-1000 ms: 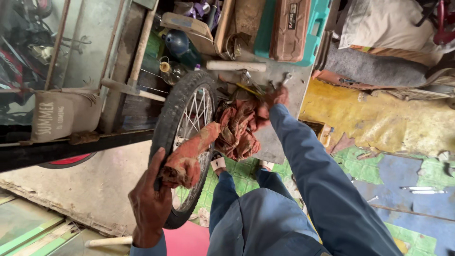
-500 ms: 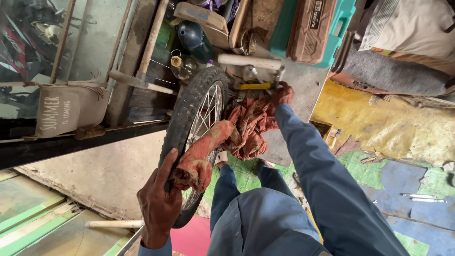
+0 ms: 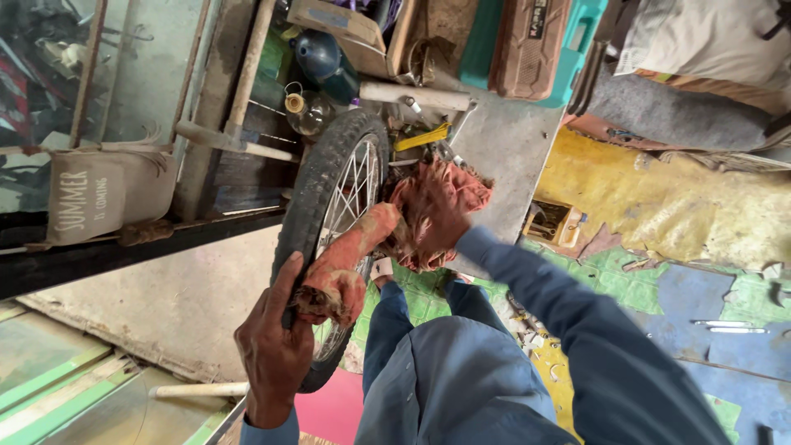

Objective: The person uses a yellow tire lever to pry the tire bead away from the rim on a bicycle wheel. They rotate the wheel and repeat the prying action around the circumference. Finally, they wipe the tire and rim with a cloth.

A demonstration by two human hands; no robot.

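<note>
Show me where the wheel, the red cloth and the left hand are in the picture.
wheel (image 3: 317,194), head view, on the black tyre tread.
red cloth (image 3: 432,210), head view, on the bunched middle.
left hand (image 3: 272,350), head view, on the back of the hand.

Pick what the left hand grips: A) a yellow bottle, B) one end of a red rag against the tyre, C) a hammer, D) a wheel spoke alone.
B: the left hand clutches the bunched end of the red rag at the tyre; the rag's other end is bunched over the right hand.
</note>
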